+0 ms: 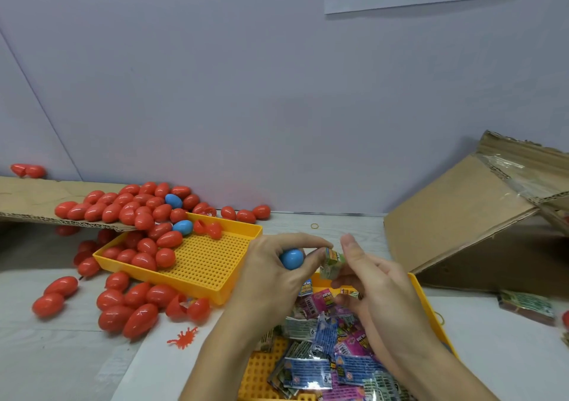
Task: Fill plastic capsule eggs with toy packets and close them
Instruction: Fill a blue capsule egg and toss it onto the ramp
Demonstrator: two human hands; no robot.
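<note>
My left hand (271, 271) grips a blue capsule egg (292, 259) above the near yellow tray. My right hand (375, 280) pinches a folded green toy packet (331, 262) right beside the egg, touching its open side. Below my hands the near yellow tray (426, 308) holds several colourful toy packets (320, 348). A second yellow perforated tray (212, 265) at the left holds several red eggs (147, 252) and a blue egg (183, 226).
Red eggs (129, 308) lie scattered on the white table at the left and on a cardboard sheet (27, 200) behind. A tilted cardboard box (468, 216) stands at the right, with a packet bundle (526, 305) in front. An orange splat toy (183, 337) lies near the front.
</note>
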